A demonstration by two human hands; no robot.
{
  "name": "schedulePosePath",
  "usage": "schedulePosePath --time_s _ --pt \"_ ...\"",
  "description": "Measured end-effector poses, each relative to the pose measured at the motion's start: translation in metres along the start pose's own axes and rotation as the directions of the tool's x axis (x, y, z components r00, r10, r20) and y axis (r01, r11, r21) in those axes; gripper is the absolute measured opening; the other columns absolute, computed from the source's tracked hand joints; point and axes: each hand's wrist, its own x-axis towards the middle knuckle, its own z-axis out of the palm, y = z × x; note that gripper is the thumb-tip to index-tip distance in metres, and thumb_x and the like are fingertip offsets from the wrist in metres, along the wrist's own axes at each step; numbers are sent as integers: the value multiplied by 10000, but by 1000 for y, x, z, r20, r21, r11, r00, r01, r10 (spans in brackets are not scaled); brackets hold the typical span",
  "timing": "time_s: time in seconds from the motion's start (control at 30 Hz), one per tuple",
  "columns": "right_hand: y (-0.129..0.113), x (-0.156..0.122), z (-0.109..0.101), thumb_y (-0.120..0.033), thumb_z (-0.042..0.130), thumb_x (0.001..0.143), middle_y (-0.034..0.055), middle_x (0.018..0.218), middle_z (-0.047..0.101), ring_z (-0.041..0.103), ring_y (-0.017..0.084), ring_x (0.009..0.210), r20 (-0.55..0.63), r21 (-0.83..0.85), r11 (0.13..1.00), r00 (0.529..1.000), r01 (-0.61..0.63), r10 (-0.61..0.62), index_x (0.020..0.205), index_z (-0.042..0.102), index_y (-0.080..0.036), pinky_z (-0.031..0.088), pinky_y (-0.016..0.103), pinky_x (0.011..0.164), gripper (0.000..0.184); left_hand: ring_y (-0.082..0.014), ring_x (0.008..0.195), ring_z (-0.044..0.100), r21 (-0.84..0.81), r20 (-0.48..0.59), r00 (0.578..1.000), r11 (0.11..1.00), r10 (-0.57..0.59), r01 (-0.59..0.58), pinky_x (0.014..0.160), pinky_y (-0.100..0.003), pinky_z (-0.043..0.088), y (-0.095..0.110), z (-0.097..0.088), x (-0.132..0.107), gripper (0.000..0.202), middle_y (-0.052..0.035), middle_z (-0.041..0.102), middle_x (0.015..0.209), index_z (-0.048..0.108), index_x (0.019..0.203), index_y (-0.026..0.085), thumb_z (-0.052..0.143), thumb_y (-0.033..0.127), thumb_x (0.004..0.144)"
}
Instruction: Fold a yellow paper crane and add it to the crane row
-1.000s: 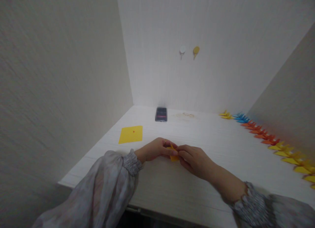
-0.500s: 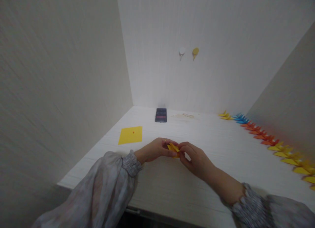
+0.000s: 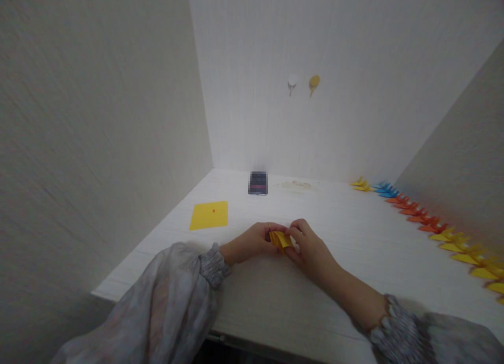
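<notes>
A small piece of folded yellow origami paper point(image 3: 281, 240) is held between my two hands above the white table. My left hand point(image 3: 260, 240) grips it from the left, with fingers behind and the thumb low. From the right, my right hand point(image 3: 309, 246) pinches its other end between thumb and fingers. Several layers of the paper show between the hands; the rest is hidden by fingers. A flat yellow paper sheet point(image 3: 208, 215) with a small orange dot lies to the left, beyond my left forearm.
Folded paper cranes in yellow point(image 3: 464, 257), red point(image 3: 423, 217) and blue point(image 3: 386, 190) line the right side of the white table point(image 3: 331, 311). A blurred dark device point(image 3: 258, 183) stands by the back wall. Two hooks, white point(image 3: 292, 82) and yellow point(image 3: 314, 82), are on that wall.
The folded paper has turned in my hands, and its layers now face me. My right fingers have shifted their grip along its right end. The yellow sheet has stayed put.
</notes>
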Motion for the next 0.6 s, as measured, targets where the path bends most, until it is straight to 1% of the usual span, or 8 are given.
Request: schedulePosePath --time_s 0.13,0.27,0.4,0.5,0.6 --pt "3 2 3 -94 466 691 69 887 450 499 141 704 5 67 997 1000 -25 24 821 480 -161 465 279 607 147 -137 803 561 13 41 999 999 31 -31 763 -286 400 1 4 0 453 -42 614 910 580 976 157 684 89 541" --pt "5 5 3 -113 455 728 51 800 483 506 147 699 -45 120 993 999 24 -19 788 507 -167 448 272 611 96 -148 842 556 -2 57 997 999 47 -47 780 -294 398 0 2 1 516 -53 603 954 554 1012 162 694 78 523" --pt "6 5 1 -128 454 736 43 763 511 514 145 671 -97 135 989 994 59 -47 784 532 -176 436 260 590 103 -158 863 552 -14 68 997 999 36 -36 792 -307 393 -2 -1 1 572 -63 592 983 529 1042 166 700 64 505" --pt "7 4 2 -120 471 719 48 775 521 525 151 692 -87 123 992 996 34 -23 783 541 -169 433 263 608 107 -157 860 551 -7 47 999 1000 26 -26 796 -318 389 -4 -2 2 603 -68 587 986 502 1069 164 695 58 508" --pt "8 5 4 -143 487 719 36 754 514 521 139 656 -71 122 992 997 -13 22 767 547 -169 428 250 580 81 -152 849 550 20 37 999 999 33 -34 795 -318 388 -7 -2 3 597 -61 589 970 498 1058 163 691 50 505"
